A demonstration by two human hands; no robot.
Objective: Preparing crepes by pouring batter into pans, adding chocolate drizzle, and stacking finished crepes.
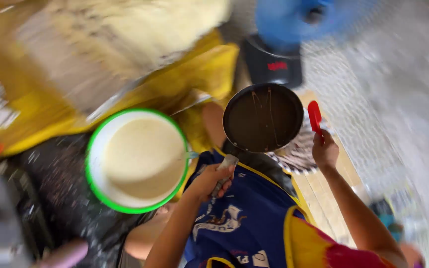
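My left hand (212, 179) grips the metal handle of a dark round frying pan (263, 118), which is held level in front of my blue apron. Thin streaks of batter cross the pan's inside. My right hand (325, 150) holds a red spatula (315, 117) upright, just right of the pan's rim. A white bowl with a green rim (136, 160), full of pale creamy batter, sits to the left of my left hand; a utensil handle sticks out over its right edge.
A blue fan (314, 15) and a black container (273, 64) stand beyond the pan. Yellow cloth (194, 74) and a pale heap lie at upper left. Wooden slats (323, 188) and grey tiled floor are on the right. The whole view is motion-blurred.
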